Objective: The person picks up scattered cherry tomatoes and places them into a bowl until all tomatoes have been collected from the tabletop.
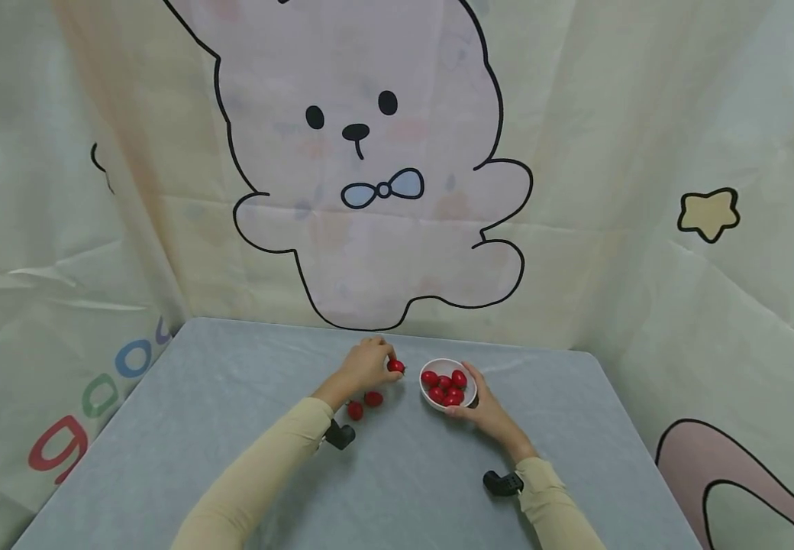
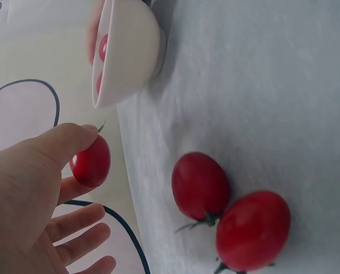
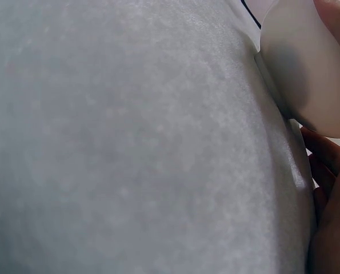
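Note:
Between thumb and forefinger my left hand [image 1: 367,362] pinches a red cherry tomato [image 2: 93,161] with a green stem, held up left of the bowl. In the left wrist view its other fingers are loosely spread. A small white bowl [image 2: 130,51] stands on the table with several cherry tomatoes [image 1: 444,383] inside. My right hand [image 1: 485,412] grips the bowl from its right side, thumb at the near rim and fingers round the far side. Two more cherry tomatoes [image 2: 200,185] lie close together on the cloth, below my left wrist.
A pale blue-grey cloth [image 1: 397,473] covers the table. Behind it hangs a light curtain [image 1: 576,290] printed with a cartoon bear. Each wrist carries a black camera mount [image 1: 503,483].

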Tool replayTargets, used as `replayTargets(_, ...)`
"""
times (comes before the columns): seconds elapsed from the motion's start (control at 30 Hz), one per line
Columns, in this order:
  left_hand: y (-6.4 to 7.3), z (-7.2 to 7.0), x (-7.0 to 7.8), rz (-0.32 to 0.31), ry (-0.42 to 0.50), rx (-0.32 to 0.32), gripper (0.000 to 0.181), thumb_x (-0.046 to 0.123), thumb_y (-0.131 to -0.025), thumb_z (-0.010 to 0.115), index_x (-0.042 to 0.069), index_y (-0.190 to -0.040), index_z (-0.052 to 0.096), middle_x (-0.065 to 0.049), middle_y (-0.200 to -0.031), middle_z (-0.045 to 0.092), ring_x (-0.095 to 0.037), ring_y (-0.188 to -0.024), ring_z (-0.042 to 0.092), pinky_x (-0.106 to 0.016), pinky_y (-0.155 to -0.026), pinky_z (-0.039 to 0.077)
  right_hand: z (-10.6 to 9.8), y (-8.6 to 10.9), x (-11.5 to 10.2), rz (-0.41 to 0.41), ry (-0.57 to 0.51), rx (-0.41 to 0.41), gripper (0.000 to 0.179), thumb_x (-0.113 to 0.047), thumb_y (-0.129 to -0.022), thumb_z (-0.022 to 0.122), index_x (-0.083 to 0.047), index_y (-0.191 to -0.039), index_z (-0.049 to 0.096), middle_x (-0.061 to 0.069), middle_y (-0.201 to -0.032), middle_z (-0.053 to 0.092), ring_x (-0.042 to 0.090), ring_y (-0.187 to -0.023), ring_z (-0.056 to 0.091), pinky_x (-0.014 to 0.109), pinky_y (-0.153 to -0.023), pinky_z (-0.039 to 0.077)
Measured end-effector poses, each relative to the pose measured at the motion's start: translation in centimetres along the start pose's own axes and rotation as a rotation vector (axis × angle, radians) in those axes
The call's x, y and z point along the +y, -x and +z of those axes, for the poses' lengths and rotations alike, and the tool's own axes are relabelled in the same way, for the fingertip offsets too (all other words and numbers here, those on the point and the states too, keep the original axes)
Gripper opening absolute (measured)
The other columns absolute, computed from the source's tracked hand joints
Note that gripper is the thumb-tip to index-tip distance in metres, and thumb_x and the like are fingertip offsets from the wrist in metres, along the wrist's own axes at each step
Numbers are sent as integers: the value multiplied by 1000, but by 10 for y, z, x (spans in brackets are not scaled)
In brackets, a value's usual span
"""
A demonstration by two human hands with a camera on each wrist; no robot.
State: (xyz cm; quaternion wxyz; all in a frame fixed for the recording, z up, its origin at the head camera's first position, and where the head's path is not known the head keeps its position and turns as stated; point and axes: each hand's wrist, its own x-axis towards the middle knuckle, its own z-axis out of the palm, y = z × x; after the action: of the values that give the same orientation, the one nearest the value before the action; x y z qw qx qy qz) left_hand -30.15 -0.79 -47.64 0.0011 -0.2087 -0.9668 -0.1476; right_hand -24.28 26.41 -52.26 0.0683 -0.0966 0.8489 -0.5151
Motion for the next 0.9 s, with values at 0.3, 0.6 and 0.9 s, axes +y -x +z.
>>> replayTargets(0.3, -4, 0, 10, 16, 8, 10, 37, 50, -80, 68, 20, -102, 67, -4, -117, 59, -21, -107, 52, -39, -86, 48, 0, -1, -2, -3, -1, 3, 102, -23, -74, 79, -15, -151, 13, 17, -156, 18, 37, -144, 18, 59, -114, 17)
replayTargets(0.6, -9, 0, 24, 35, -11, -11, 38, 52, -81, 66, 22, -104, 67, -2, -117, 60, -20, -107, 52, -40, -87, 47, 5, -18, 34, 8, 15, 32, 102, -26, -73, 81, -31, -149, 14, 10, -157, 17, 33, -145, 18, 60, -114, 17)
replayTargets(0.9, -14, 4, 39, 52, -39, -14, 38, 53, -81, 65, 23, -105, 67, 0, -115, 60, -18, -106, 54, -37, -87, 47, 7, -18, 37, -5, 15, 45, 102, -28, -72, 81, -31, -149, 14, 9, -157, 18, 32, -145, 20, 57, -114, 17)
